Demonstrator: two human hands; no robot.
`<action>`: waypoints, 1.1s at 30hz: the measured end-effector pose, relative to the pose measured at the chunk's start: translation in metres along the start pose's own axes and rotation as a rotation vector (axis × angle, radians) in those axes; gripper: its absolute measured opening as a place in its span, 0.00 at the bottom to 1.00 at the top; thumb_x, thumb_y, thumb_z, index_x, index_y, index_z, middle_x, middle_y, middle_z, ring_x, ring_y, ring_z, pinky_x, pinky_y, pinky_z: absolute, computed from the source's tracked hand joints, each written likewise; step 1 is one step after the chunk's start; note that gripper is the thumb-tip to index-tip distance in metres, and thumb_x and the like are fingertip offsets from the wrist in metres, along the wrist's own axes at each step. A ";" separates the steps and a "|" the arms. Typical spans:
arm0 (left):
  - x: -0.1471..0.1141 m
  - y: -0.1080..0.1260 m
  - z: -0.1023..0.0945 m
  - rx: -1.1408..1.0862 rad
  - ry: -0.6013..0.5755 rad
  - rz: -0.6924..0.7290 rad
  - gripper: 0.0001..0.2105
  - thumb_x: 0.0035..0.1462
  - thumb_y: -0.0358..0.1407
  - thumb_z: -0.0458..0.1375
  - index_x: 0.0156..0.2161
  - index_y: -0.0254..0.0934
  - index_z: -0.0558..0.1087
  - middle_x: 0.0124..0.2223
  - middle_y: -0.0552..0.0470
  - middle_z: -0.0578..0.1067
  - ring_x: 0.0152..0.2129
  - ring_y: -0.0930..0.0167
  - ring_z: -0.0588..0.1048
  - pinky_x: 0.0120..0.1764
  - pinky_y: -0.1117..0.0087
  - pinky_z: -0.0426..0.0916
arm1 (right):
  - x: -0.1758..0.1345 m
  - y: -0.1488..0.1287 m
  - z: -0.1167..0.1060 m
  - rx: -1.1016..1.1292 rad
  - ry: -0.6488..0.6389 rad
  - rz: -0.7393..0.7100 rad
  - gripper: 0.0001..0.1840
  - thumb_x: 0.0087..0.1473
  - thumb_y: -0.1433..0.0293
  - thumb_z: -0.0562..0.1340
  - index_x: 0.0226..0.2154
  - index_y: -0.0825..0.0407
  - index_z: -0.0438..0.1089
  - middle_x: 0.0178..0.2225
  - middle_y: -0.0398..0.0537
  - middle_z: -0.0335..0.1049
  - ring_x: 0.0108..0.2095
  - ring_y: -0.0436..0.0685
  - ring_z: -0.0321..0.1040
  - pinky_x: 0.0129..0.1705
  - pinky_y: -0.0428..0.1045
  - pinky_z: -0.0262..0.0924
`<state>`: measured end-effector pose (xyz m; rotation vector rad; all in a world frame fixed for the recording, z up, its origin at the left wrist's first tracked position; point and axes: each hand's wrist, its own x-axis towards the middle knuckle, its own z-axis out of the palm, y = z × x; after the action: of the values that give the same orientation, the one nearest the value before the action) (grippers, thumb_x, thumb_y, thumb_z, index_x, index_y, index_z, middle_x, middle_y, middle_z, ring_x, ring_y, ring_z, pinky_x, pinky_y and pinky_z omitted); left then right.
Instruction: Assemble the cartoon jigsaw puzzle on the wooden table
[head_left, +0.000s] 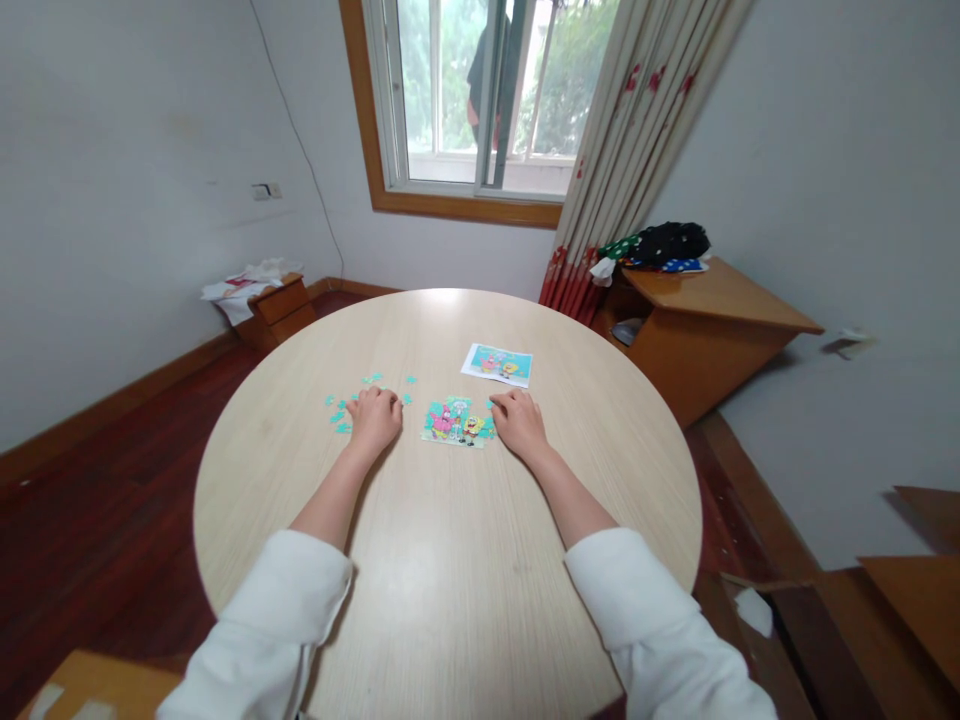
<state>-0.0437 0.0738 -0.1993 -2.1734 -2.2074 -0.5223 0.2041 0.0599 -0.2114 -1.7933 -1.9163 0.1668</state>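
A partly assembled jigsaw puzzle lies on the round table, showing a pink and a yellow cartoon figure on teal. At its right edge, my right hand has its fingers pinched at a small teal puzzle piece. My left hand rests to the left of the puzzle among scattered loose pieces, its fingers bent and somewhat apart. Whatever lies beneath its palm is hidden. Beyond the puzzle is a reference picture with the same cartoon figures, untouched by either hand.
The pale wooden round table fills the middle. A wooden cabinet with dark cloths on top stands at right, beside a curtain. A small wooden stand is at left. Outside the window a person is partly visible.
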 end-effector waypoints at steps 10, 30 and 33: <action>0.000 0.001 -0.002 0.011 -0.048 -0.021 0.11 0.56 0.33 0.50 0.39 0.35 0.73 0.46 0.40 0.72 0.46 0.55 0.66 0.45 0.52 0.57 | 0.004 0.007 0.004 0.122 0.028 0.007 0.14 0.55 0.71 0.54 0.41 0.51 0.73 0.41 0.52 0.69 0.44 0.58 0.62 0.47 0.52 0.54; 0.001 0.002 0.005 -0.089 -0.033 0.016 0.07 0.54 0.30 0.51 0.38 0.36 0.69 0.42 0.42 0.74 0.44 0.56 0.68 0.43 0.56 0.56 | 0.007 0.013 0.010 0.173 0.050 0.016 0.13 0.53 0.72 0.55 0.38 0.51 0.74 0.39 0.50 0.69 0.42 0.56 0.63 0.46 0.51 0.55; 0.002 0.002 0.006 -0.165 0.000 0.033 0.06 0.54 0.30 0.51 0.36 0.37 0.69 0.39 0.45 0.75 0.42 0.59 0.70 0.43 0.56 0.56 | 0.008 0.013 0.009 0.167 0.044 0.020 0.13 0.54 0.72 0.55 0.38 0.51 0.74 0.39 0.50 0.69 0.42 0.56 0.63 0.47 0.51 0.55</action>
<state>-0.0404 0.0773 -0.2044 -2.2816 -2.1978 -0.7277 0.2112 0.0711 -0.2227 -1.6927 -1.7987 0.2833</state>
